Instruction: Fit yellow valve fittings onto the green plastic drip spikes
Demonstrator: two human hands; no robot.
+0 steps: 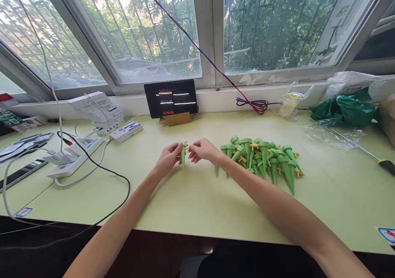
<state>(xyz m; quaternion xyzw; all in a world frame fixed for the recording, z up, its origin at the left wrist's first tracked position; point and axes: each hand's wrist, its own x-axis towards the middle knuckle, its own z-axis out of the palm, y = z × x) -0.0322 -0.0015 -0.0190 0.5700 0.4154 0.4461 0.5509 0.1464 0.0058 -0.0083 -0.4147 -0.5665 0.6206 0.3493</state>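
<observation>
Between the thumb and fingers of my left hand [169, 159] is a green plant watering spike [183, 158], its tip pointing down above the table. My right hand [203, 150] pinches the small yellow valve [188, 147] at the upper side of that spike. Whether the valve is fully seated in the spike is too small to tell. To the right, partly behind my right forearm, lies a pile of green watering spikes [263, 150], several with yellow valves [253, 146] sticking out.
A tablet [171, 99] leans on a cardboard stand [177, 118] by the window. Left are stacked white boxes [106, 111], a power strip [77, 156] and a black cable [123, 175]. Right are a green bag [354, 109], plastic wrap and a screwdriver [385, 166].
</observation>
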